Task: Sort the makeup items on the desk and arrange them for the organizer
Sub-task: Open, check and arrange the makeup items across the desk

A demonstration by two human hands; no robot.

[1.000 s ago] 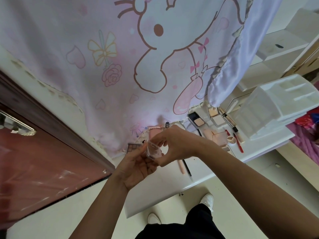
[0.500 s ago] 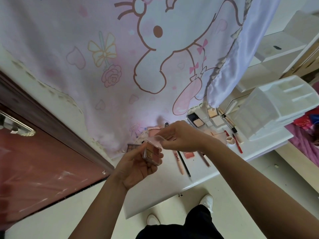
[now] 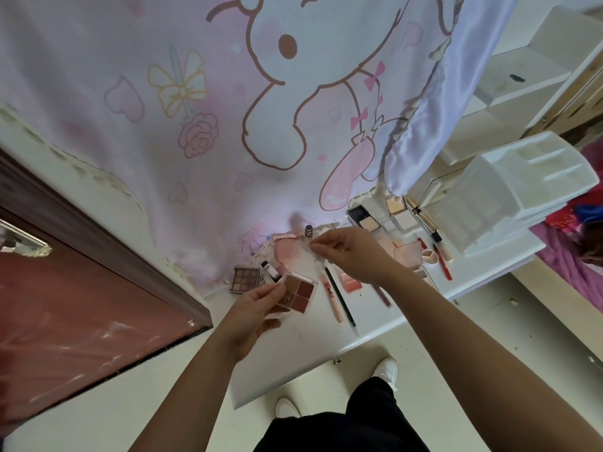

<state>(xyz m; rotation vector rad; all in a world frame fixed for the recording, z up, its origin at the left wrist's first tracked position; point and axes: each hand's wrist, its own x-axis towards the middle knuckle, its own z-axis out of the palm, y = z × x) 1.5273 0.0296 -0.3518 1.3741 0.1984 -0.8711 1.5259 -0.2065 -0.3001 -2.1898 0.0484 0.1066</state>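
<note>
Sorting seems barely begun: compacts (image 3: 396, 208) and pencils (image 3: 339, 295) lie loose on the desk (image 3: 293, 353), and the organizer (image 3: 509, 197) at its right end looks unfilled. Left grip (image 3: 257, 308) holds a palette (image 3: 298, 293) over the left end; right grip (image 3: 349, 252) pinches a clear lid (image 3: 303, 252).

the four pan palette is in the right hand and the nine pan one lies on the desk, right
No: the head view shows the four-pan palette in the left hand, not the right. The nine-pan palette does lie on the desk.
</note>
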